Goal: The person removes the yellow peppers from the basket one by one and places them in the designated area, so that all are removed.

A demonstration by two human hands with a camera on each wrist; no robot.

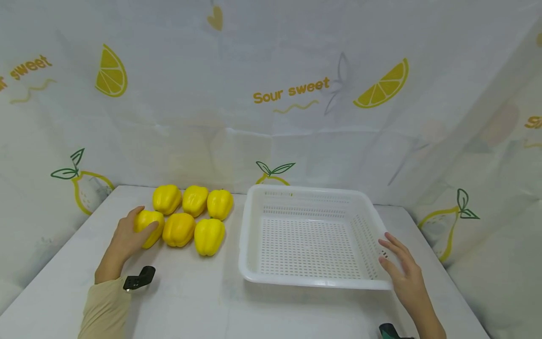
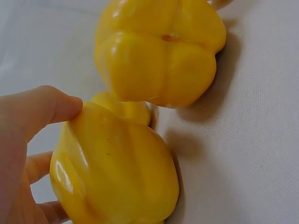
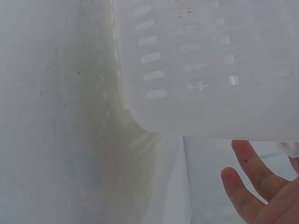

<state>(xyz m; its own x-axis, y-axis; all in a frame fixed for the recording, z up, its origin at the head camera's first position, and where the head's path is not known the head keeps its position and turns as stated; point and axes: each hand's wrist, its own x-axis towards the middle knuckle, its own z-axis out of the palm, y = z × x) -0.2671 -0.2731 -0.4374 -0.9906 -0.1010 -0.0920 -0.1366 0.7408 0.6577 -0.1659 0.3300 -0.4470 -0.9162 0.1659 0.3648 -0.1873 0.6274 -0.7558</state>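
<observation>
My left hand [image 1: 130, 235] holds a yellow bell pepper [image 1: 149, 227] at the near left of a group, thumb on one side and fingers on the other. In the left wrist view, the thumb touches this glossy pepper [image 2: 114, 168], and part of the fingers is hidden behind it. Beside it sit more yellow bell peppers [image 1: 179, 230] in two rows. My right hand [image 1: 407, 273] is at the right side of a white perforated plastic basket [image 1: 313, 284], fingers spread by the rim. In the right wrist view, fingers [image 3: 254, 175] show beyond the basket edge; firm contact is unclear.
A white cloth covers the table [image 1: 190, 296]. Behind it hangs a white curtain [image 1: 190, 122] with lemon prints. Black wrist devices [image 1: 139, 278] show near both wrists. The basket's inside shows only its bare mesh bottom.
</observation>
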